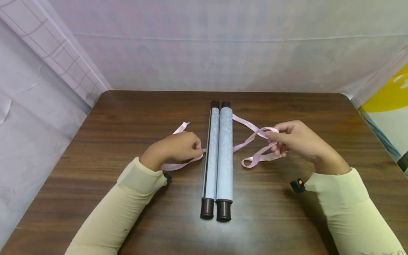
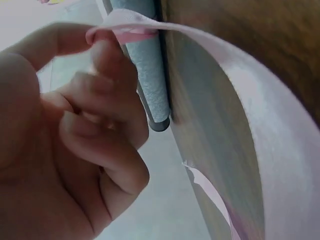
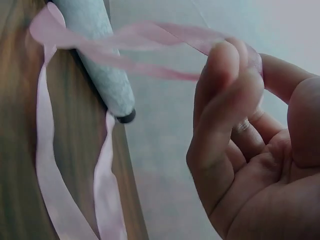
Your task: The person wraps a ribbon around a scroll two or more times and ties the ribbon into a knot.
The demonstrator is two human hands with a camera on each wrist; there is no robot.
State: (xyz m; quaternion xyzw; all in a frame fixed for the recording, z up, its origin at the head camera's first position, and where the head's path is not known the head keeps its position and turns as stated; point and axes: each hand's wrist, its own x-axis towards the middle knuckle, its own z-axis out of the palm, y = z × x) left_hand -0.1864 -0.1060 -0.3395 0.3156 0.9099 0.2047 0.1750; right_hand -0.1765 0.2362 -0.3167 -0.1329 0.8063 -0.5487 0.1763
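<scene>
A pale blue scroll (image 1: 225, 156), rolled into two parallel rolls with dark brown end caps, lies lengthwise in the middle of the table. A pink ribbon (image 1: 247, 123) runs beneath it and comes out on both sides. Left of the scroll, my left hand (image 1: 178, 147) pinches the ribbon (image 2: 280, 110) between thumb and index finger, close to the roll. On the other side, my right hand (image 1: 299, 141) holds a raised loop of the ribbon (image 3: 46, 135) at its fingertips. More ribbon hangs from these fingers and curls on the tabletop.
The brown wooden table (image 1: 95, 141) has a white, faintly checked curtain (image 1: 204, 63) behind it. A small black device (image 1: 298, 185) sits at the right cuff. Yellow printed fabric (image 1: 389, 94) shows beyond the right edge.
</scene>
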